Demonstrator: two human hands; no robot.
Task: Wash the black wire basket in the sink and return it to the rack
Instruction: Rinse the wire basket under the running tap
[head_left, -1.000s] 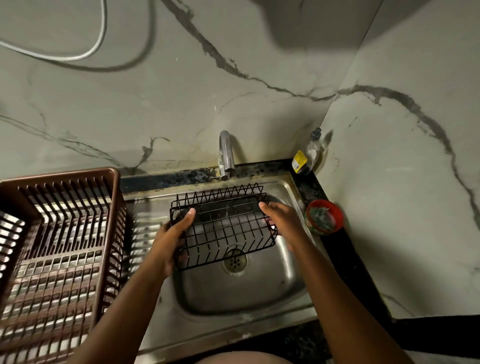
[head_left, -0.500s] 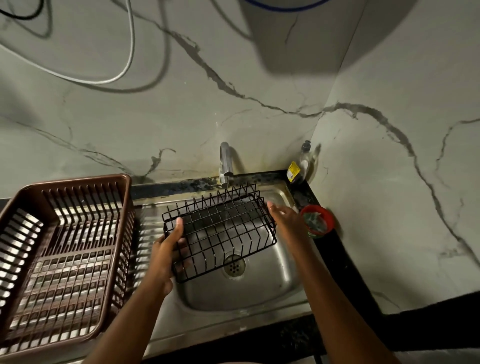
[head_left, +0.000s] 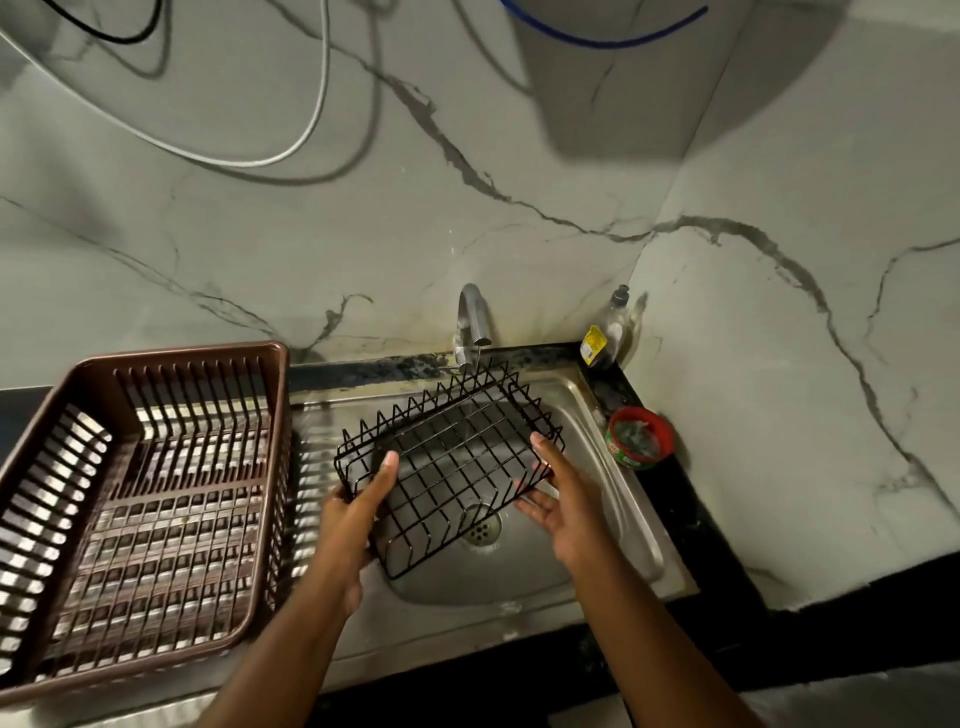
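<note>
- While the brown rack (head_left: 140, 499) waits on the drainboard at far left, I judge it the place to set the piece down.
- Next comes my left hand (head_left: 358, 514), thumb hooked over the near-left rim and fingers curled beneath, holding the basket.
- At centre, the black wire basket (head_left: 457, 467) hangs tilted over the sink (head_left: 639, 535), its far edge just under the tap (head_left: 472, 327).
- I judge it light and rigid, but thin wet wires could slip; rim corners give the surest hold.
- My right hand (head_left: 566, 514) lies flat and open against the right end, steadying without gripping.
</note>
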